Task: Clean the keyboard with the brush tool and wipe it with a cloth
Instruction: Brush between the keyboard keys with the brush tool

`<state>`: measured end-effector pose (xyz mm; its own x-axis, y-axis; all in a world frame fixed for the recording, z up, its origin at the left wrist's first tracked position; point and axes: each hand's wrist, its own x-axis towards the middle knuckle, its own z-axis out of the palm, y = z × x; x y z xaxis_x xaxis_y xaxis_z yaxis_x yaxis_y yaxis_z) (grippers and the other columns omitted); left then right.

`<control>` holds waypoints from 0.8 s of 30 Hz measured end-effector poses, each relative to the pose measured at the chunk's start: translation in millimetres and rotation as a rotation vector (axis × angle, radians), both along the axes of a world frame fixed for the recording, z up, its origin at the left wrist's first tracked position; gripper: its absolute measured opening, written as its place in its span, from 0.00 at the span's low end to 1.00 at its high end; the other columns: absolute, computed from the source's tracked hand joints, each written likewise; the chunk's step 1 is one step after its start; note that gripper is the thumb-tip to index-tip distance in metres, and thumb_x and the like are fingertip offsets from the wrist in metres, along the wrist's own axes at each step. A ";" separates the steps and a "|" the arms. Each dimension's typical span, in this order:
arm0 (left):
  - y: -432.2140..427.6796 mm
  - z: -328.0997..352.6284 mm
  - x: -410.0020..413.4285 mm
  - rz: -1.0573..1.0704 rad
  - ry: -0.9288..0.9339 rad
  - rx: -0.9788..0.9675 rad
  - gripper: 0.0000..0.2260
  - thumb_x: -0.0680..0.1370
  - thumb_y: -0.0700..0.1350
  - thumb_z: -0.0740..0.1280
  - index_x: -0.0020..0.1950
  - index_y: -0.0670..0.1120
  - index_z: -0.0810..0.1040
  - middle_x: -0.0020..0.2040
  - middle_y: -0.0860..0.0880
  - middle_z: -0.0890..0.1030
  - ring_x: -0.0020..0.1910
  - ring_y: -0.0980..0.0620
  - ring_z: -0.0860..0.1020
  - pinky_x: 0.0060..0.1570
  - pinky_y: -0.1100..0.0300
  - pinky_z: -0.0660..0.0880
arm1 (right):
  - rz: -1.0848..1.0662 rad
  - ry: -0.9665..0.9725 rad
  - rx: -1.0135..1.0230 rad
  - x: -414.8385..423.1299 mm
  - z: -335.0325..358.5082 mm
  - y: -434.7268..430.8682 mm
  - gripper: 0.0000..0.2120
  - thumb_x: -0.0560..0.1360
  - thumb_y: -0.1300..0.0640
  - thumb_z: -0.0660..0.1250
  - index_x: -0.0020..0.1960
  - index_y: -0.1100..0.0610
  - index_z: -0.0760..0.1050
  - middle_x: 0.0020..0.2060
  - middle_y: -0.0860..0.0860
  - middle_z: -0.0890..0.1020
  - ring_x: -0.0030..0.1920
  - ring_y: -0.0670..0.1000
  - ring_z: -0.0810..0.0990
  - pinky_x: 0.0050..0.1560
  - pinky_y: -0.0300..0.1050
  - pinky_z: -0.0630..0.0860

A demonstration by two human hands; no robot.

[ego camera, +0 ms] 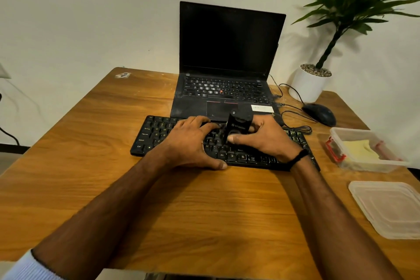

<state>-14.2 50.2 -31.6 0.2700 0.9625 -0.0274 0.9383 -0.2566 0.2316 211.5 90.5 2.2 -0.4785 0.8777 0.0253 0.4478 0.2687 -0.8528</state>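
Keyboard [154, 136], black, lies mid-frame on the wooden desk [91, 177], just in front of an open laptop [227, 52]. The left hand [191, 143] rests flat on its middle keys, fingers straight, thumb at the near edge. Just right of it, the right hand [266, 141] grips the black brush tool [236, 125], which stands upright on the keys. At the right of the frame, a yellow cloth [356, 146] lies in a clear container [368, 167].

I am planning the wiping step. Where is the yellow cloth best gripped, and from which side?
Probably best to pinch a top fold of the yellow cloth from above: it lies in the lidless box, whose walls block the sides.
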 end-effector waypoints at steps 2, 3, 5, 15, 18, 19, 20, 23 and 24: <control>0.4 -0.1 0.3 0.000 0.002 -0.004 0.53 0.64 0.79 0.67 0.83 0.57 0.56 0.81 0.52 0.57 0.79 0.49 0.56 0.78 0.48 0.51 | 0.126 0.018 -0.124 4.4 1.0 -3.1 0.20 0.68 0.58 0.78 0.58 0.57 0.79 0.50 0.51 0.86 0.51 0.50 0.85 0.53 0.46 0.81; 0.5 -0.4 0.4 0.000 0.001 -0.003 0.53 0.64 0.80 0.67 0.83 0.57 0.56 0.81 0.52 0.57 0.79 0.49 0.56 0.78 0.48 0.51 | 0.074 -0.003 -0.079 4.7 -1.7 -0.4 0.19 0.68 0.56 0.78 0.57 0.56 0.79 0.49 0.50 0.86 0.51 0.48 0.84 0.54 0.46 0.81; 0.9 -0.6 0.0 0.003 -0.002 0.000 0.53 0.64 0.80 0.67 0.82 0.57 0.56 0.81 0.52 0.58 0.79 0.49 0.57 0.78 0.47 0.52 | -0.141 -0.078 0.120 4.8 -0.9 3.8 0.15 0.69 0.53 0.77 0.53 0.49 0.77 0.45 0.43 0.83 0.48 0.42 0.82 0.50 0.40 0.80; 0.7 -0.4 0.0 0.010 -0.008 -0.001 0.53 0.63 0.80 0.67 0.82 0.58 0.57 0.80 0.52 0.59 0.78 0.49 0.57 0.78 0.46 0.53 | -0.171 -0.054 0.074 8.6 2.5 3.2 0.20 0.68 0.54 0.78 0.58 0.52 0.78 0.49 0.45 0.83 0.50 0.44 0.83 0.46 0.37 0.79; 0.3 -1.4 -1.0 0.007 -0.011 0.002 0.53 0.63 0.81 0.67 0.82 0.58 0.57 0.80 0.52 0.59 0.78 0.49 0.57 0.78 0.46 0.53 | 0.060 0.034 -0.171 20.4 4.7 1.8 0.21 0.67 0.60 0.78 0.59 0.59 0.78 0.50 0.51 0.85 0.52 0.50 0.84 0.48 0.42 0.81; 0.4 -1.7 -1.0 0.007 -0.010 -0.001 0.53 0.63 0.81 0.67 0.82 0.58 0.57 0.80 0.52 0.58 0.78 0.49 0.57 0.79 0.46 0.53 | 0.130 0.021 -0.213 20.8 6.4 -2.7 0.21 0.67 0.61 0.78 0.59 0.60 0.78 0.51 0.53 0.85 0.52 0.51 0.84 0.51 0.45 0.81; 0.6 -1.8 -1.0 0.007 -0.010 -0.002 0.53 0.63 0.81 0.67 0.82 0.58 0.57 0.80 0.52 0.58 0.78 0.49 0.57 0.79 0.46 0.53 | 0.133 -0.006 -0.183 19.0 5.5 -3.7 0.21 0.67 0.60 0.78 0.59 0.60 0.78 0.51 0.53 0.85 0.52 0.51 0.84 0.53 0.47 0.81; 1.4 -1.5 -1.4 0.008 -0.011 0.003 0.53 0.63 0.81 0.67 0.82 0.58 0.57 0.80 0.52 0.59 0.78 0.49 0.57 0.79 0.45 0.53 | -0.146 -0.095 0.065 15.5 3.4 4.2 0.19 0.67 0.52 0.78 0.56 0.52 0.79 0.50 0.47 0.84 0.53 0.47 0.82 0.54 0.47 0.81; 1.1 -1.3 -1.5 0.009 -0.012 0.001 0.53 0.63 0.81 0.67 0.82 0.58 0.57 0.80 0.52 0.59 0.78 0.49 0.57 0.79 0.46 0.53 | -0.168 -0.101 0.083 16.9 4.4 4.9 0.19 0.67 0.52 0.78 0.56 0.52 0.79 0.51 0.47 0.84 0.53 0.47 0.82 0.54 0.46 0.80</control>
